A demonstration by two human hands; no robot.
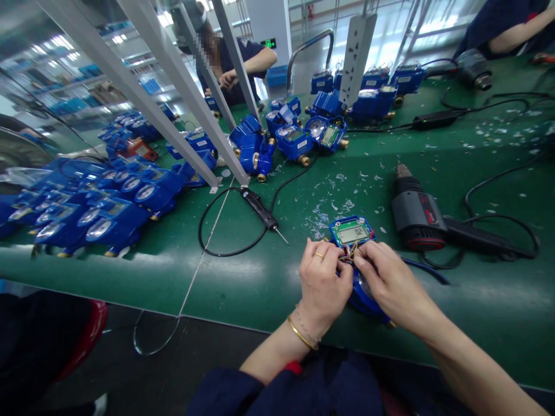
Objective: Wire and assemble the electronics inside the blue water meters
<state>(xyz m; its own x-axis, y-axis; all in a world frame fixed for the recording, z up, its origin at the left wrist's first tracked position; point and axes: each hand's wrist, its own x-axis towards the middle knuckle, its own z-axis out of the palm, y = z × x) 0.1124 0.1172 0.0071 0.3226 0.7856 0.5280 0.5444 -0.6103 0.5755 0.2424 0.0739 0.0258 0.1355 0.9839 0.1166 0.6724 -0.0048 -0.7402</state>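
A blue water meter (366, 297) lies on the green bench in front of me, its upper housing uncovered. Inside that housing sits a circuit board with a small display (353, 232). Thin coloured wires (350, 252) come out below the board, between my hands. My left hand (325, 274), with a ring and bracelets, has its fingers closed at the wires from the left. From the other side my right hand (384, 277) pinches the wires between thumb and fingers. Both hands cover part of the meter, and the exact fingertip contact is hidden.
A heat gun (418, 211) lies on the right, its cable trailing behind. Left of my hands is a corded electric screwdriver (259, 209). Many blue meters (115, 222) stand at left and back. Metal posts (186, 86) rise from the bench; plastic scraps (336, 190) are scattered around. Co-workers sit opposite.
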